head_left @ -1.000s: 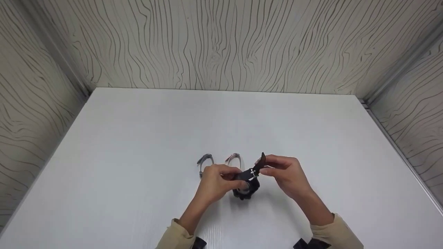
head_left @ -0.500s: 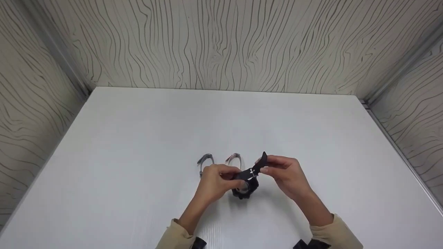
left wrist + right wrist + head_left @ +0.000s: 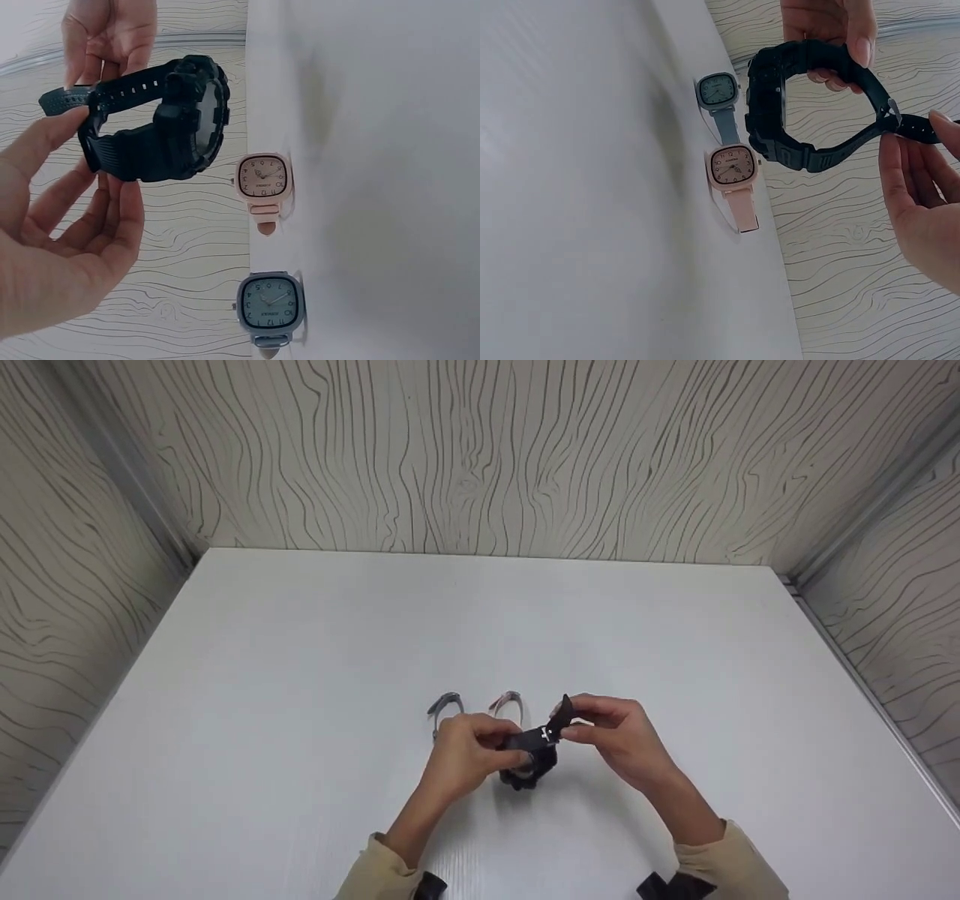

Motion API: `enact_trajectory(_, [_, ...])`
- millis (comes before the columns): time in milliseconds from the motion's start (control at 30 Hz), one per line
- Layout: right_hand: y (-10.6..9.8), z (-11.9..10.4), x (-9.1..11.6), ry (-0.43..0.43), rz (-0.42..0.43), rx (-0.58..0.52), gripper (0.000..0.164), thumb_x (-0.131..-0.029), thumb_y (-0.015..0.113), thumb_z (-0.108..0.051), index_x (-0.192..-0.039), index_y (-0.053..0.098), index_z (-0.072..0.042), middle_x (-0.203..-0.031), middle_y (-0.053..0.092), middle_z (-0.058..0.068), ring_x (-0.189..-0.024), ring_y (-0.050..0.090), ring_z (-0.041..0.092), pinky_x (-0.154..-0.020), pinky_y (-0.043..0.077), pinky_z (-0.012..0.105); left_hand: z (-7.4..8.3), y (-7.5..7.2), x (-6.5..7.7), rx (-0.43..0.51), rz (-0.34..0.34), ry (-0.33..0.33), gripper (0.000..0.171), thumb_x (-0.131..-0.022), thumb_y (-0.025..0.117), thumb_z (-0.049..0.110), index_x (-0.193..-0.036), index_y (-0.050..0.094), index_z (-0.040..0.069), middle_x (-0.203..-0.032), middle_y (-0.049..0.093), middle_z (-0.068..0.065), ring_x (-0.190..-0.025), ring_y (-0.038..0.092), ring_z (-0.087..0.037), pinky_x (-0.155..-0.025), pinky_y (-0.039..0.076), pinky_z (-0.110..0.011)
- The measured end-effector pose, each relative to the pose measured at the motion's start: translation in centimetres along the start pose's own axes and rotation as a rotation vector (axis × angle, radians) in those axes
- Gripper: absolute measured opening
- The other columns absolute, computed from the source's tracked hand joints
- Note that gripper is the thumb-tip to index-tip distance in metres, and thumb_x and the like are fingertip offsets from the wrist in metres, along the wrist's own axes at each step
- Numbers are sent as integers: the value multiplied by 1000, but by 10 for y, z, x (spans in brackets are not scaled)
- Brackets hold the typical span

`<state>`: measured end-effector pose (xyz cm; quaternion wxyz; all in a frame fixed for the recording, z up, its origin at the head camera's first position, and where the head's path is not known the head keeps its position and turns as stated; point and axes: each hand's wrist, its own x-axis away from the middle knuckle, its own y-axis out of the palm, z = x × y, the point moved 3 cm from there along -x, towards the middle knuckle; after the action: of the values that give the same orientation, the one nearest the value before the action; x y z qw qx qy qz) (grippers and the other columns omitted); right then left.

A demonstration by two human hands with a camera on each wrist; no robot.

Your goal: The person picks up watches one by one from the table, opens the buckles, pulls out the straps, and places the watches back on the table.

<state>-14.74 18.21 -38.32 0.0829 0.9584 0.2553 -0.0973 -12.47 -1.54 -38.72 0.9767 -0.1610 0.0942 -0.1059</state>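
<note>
A chunky black wristwatch (image 3: 529,772) hangs between both hands, above the white table. Its strap forms a loop, with the strap end passing through the metal buckle (image 3: 892,110). My left hand (image 3: 469,754) pinches the band on the buckle side between thumb and fingers. At the free strap end (image 3: 915,128), the thumb and fingers of my right hand (image 3: 626,739) pinch the band just past the buckle. In the left wrist view the watch case (image 3: 196,116) is turned sideways, its face seen at an angle.
Behind the left hand, a pink square watch (image 3: 262,176) and a blue-grey square watch (image 3: 270,304) stand on the white table (image 3: 300,660), their bands fastened into loops. Wood-patterned panels (image 3: 465,457) enclose the table at the back and sides.
Both hands keep their grip on the black watch. Its case has shifted slightly left, and the free strap end has tipped a little left and down in the last half second.
</note>
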Motion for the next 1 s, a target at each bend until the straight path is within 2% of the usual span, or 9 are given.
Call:
enact_trajectory(133, [-1, -1, -1, -27, -59, 32, 29, -81, 58, 12, -110, 59, 8, -101, 61, 7, -94, 58, 17, -80, 49, 26, 3, 0, 0, -19, 2, 9, 15, -68, 77, 6, -82, 73, 5, -74, 64, 1, -68, 56, -10, -62, 47, -21])
enact_trajectory(267, [-2, -3, -1, -49, -91, 78, 29, -82, 58, 11, -110, 56, 13, -106, 60, 9, -98, 57, 18, -84, 48, 30, 4, 1, 0, -35, 7, 33, 15, -68, 76, 5, -82, 73, 4, -75, 64, 0, -69, 56, -11, -62, 47, -21])
enact_trajectory(367, [-2, -4, -1, -51, -93, 110, 27, -82, 59, 10, -107, 56, 16, -104, 60, 10, -95, 58, 19, -84, 48, 32, 5, 1, 0, -44, 10, 40, 14, -68, 76, 5, -82, 73, 4, -76, 65, -1, -70, 56, -10, -62, 47, -21])
enact_trajectory(633, [-5, -4, 0, -34, -78, 173, 27, -80, 62, 8, -107, 58, 13, -99, 63, 13, -91, 61, 21, -78, 51, 30, 4, 2, -1, -54, 4, 40, 13, -68, 75, 4, -81, 73, 4, -75, 65, -1, -68, 54, -11, -61, 46, -21])
enact_trajectory(867, [-5, -3, 2, -17, -73, 192, 32, -81, 62, 7, -112, 56, 13, -103, 63, 11, -94, 61, 21, -81, 50, 32, 3, 2, 0, -14, -12, 29, 16, -66, 77, 5, -82, 73, 4, -74, 65, -2, -67, 57, -8, -61, 49, -21])
enact_trajectory(1000, [-4, -4, 3, -21, -67, 188, 30, -81, 62, 7, -110, 56, 14, -102, 63, 13, -95, 61, 22, -83, 49, 34, 2, 2, 0, -22, -10, 24, 16, -66, 76, 5, -82, 73, 5, -74, 64, -1, -67, 56, -9, -61, 48, -21])
